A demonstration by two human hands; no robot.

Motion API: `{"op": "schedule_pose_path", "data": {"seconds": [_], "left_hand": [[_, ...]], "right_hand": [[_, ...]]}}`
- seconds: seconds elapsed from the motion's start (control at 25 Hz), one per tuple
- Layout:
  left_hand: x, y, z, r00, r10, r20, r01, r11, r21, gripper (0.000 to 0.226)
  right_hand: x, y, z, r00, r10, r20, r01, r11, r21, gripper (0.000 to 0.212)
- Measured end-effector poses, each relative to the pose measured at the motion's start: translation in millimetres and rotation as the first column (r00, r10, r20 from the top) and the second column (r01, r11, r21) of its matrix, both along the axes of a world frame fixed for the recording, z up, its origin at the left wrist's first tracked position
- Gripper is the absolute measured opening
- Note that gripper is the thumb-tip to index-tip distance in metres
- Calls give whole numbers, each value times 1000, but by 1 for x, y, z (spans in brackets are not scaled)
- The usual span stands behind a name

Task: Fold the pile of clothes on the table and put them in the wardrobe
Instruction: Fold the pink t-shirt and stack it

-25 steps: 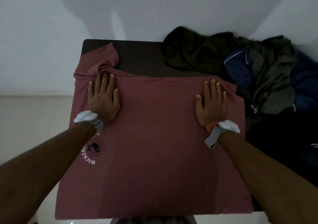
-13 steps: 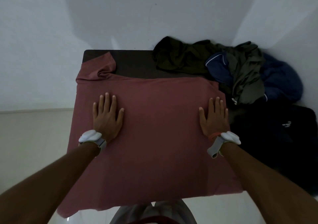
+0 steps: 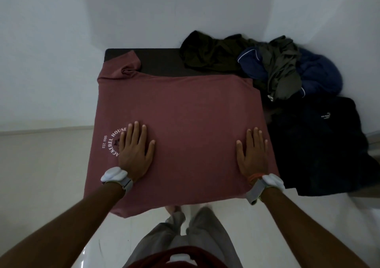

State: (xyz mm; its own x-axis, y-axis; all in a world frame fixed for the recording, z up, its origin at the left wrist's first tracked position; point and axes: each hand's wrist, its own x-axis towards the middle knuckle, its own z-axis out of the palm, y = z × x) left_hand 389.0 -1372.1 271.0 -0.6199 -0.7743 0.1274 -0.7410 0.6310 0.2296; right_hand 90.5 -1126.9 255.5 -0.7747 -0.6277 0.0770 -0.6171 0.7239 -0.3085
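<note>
In the head view, a dusky red shirt [image 3: 185, 123] lay spread flat over most of a dark surface [image 3: 160, 62], its near hem hanging off the edge at six o'clock. The left hand [image 3: 134, 154] lay palm down on the shirt at about eight o'clock from the cloth's middle, its fingers [image 3: 135, 132] straight and slightly spread, gripping nothing. It half covered a round white print [image 3: 112, 142] reading "EST. 1985" and part of "HOUSE". The right hand [image 3: 254, 156] lay flat near the shirt's edge at four o'clock, its fingers [image 3: 256, 138] straight and close together, also gripping nothing. One sleeve [image 3: 127, 66] sat bunched at the shirt's eleven o'clock corner. The pile of clothes [image 3: 277, 68] lay heaped at one to two o'clock, with olive, dark green and navy pieces tangled together and touching the shirt's far right corner. A black garment [image 3: 318, 144] with a small white logo lay at three o'clock, just beside the right hand. Each wrist bore a white band [image 3: 115, 174]. Grey trousers [image 3: 185, 230] showed at six o'clock over a pale floor [image 3: 41, 175].
</note>
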Motion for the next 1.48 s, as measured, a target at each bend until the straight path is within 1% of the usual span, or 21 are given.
{"op": "schedule_pose_path", "data": {"seconds": [0.16, 0.48, 0.6, 0.68, 0.72, 0.76, 0.8, 0.84, 0.88, 0.92, 0.96, 1.0, 1.04, 1.08, 1.12, 1.2, 1.28, 1.32, 1.36, 1.44, 1.48], "left_hand": [[29, 35, 1, 999, 34, 3, -34, 999, -5, 65], [79, 149, -2, 993, 105, 62, -107, 994, 23, 66], [88, 188, -7, 988, 152, 1, -152, 988, 23, 66], [91, 209, -7, 970, 230, -79, -227, 973, 39, 65], [89, 218, -5, 948, 293, -126, -285, 956, 75, 63], [87, 227, -7, 916, 366, -167, -348, 929, 128, 60], [85, 234, -13, 860, 467, -205, -423, 878, 225, 57], [83, 236, -15, 758, 608, -236, -502, 775, 385, 56], [80, 233, -16, 601, 765, -231, -524, 595, 609, 59], [76, 225, -14, 369, 919, -137, -443, 303, 844, 62], [72, 216, -13, 184, 981, 57, -225, -14, 974, 59], [68, 210, -9, 86, 972, 217, 20, -219, 975, 54], [65, 205, -6, 29, 959, 283, 189, -283, 940, 51], [63, 200, -6, -11, 952, 305, 286, -289, 914, 51], [60, 195, -8, -51, 949, 312, 360, -274, 892, 55], [58, 185, -17, -145, 929, 341, 521, -222, 824, 64], [62, 179, -20, -229, 893, 387, 625, -170, 762, 66], [64, 178, -16, -259, 884, 389, 657, -134, 742, 63], [69, 179, -14, -298, 873, 385, 668, -97, 738, 52], [77, 183, -9, -387, 846, 367, 673, -13, 739, 23], [84, 185, -4, -406, 844, 350, 696, 37, 717, 17]], "right_hand": [[15, 23, 0, 999, 36, 14, -36, 998, -54, 68], [71, 107, -5, 994, 109, -12, -109, 968, -226, 49], [82, 130, -2, 991, 124, -57, -135, 943, -303, 37], [90, 142, 5, 989, 115, -89, -139, 927, -349, 20], [93, 146, 5, 990, 118, -72, -136, 917, -376, 10], [98, 152, 8, 994, 111, -11, -107, 912, -397, 2], [102, 155, 6, 991, 62, 121, -9, 917, -398, 9], [106, 157, 3, 943, -25, 331, 151, 920, -361, 16], [105, 156, 1, 801, -151, 579, 351, 902, -250, 22], [101, 151, 3, 538, -265, 800, 528, 846, -75, 24], [98, 145, 3, 215, -283, 935, 635, 768, 86, 24], [95, 141, 5, -61, -204, 977, 701, 688, 187, 25], [92, 136, 6, -221, -100, 970, 751, 617, 235, 28], [91, 132, 5, -291, -13, 957, 793, 556, 249, 31], [90, 127, 4, -319, 56, 946, 826, 506, 249, 31], [90, 119, 2, -345, 159, 925, 872, 420, 252, 28], [91, 119, -1, -376, 208, 903, 885, 369, 283, 35], [91, 120, 0, -380, 242, 893, 890, 360, 282, 38], [92, 122, -1, -377, 263, 888, 897, 341, 280, 36], [94, 129, -4, -352, 268, 897, 914, 304, 268, 24], [96, 132, -2, -345, 262, 901, 915, 306, 262, 20]]}}
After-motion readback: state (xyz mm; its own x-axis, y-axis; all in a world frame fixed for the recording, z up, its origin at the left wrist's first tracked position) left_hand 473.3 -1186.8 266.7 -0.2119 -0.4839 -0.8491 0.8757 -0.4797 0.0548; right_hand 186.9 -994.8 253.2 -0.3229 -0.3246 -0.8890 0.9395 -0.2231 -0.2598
